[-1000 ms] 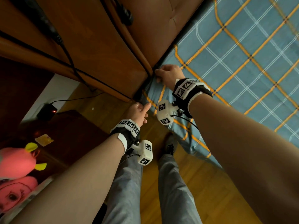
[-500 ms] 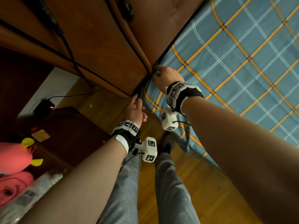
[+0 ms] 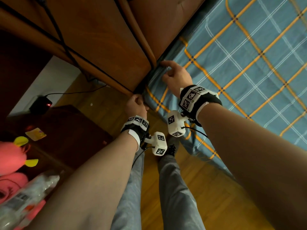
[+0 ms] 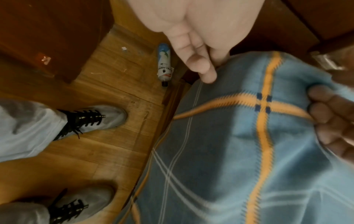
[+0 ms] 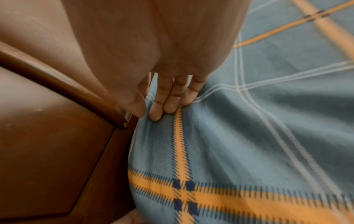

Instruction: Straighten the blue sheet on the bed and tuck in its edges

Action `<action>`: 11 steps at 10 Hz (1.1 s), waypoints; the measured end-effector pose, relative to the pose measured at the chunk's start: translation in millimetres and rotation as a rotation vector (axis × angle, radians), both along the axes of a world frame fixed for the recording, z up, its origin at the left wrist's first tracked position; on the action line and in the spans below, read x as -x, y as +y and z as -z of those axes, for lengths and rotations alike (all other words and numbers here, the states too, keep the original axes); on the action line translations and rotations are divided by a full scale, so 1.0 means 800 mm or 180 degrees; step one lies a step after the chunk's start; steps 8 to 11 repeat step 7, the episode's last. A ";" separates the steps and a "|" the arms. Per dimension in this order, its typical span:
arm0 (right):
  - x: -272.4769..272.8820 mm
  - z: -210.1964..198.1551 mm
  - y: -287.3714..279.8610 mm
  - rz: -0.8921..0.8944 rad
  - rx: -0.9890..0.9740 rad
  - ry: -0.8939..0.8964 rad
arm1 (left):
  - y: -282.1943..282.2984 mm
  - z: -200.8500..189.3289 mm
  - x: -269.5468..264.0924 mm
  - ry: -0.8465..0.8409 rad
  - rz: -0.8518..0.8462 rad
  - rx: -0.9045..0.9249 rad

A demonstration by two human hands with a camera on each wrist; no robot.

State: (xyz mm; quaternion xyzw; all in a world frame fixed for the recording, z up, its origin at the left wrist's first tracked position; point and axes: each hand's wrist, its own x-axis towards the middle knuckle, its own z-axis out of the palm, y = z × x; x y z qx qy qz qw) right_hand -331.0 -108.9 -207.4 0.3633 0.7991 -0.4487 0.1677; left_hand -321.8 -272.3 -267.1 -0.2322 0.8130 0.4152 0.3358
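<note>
The blue sheet (image 3: pixel 249 72) with orange and white checks covers the bed at the right and hangs over the mattress's near side. My right hand (image 3: pixel 172 75) is at the mattress corner beside the wooden headboard (image 3: pixel 108 44). Its fingers (image 5: pixel 162 104) lie fairly straight and press the sheet (image 5: pixel 239 144) down by the headboard's edge. My left hand (image 3: pixel 137 103) is lower, under the headboard's end. Its fingertips (image 4: pixel 203 69) touch the hanging sheet (image 4: pixel 220 144) at the corner. The right hand's fingers (image 4: pixel 325 115) show at that view's right edge, on the cloth.
Black cables run across the headboard's back. A dark wooden nightstand (image 3: pixel 69 130) stands at the left with a charger (image 3: pixel 41 105) behind it and a pink plush toy (image 3: pixel 11 156) nearby. A bottle (image 4: pixel 164 63) lies on the wood floor near my shoes (image 4: pixel 99 118).
My right hand has slid up the corner towards the gap by the headboard. My left hand has moved in from the floor side to the mattress corner under the headboard's end.
</note>
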 end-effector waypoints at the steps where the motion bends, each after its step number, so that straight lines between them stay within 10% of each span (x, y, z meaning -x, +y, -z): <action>1: -0.005 -0.001 -0.003 -0.0022 -0.0169 0.0268 | -0.004 0.015 0.009 -0.0107 -0.0266 0.0117; 4: -0.003 0.002 -0.007 -0.2245 -0.1676 -0.0383 | -0.009 0.027 0.024 -0.0622 -0.0510 0.0036; 11: 0.013 -0.030 -0.012 -0.1860 -0.1085 -0.0358 | -0.019 -0.017 0.012 -0.0417 0.0308 -0.0015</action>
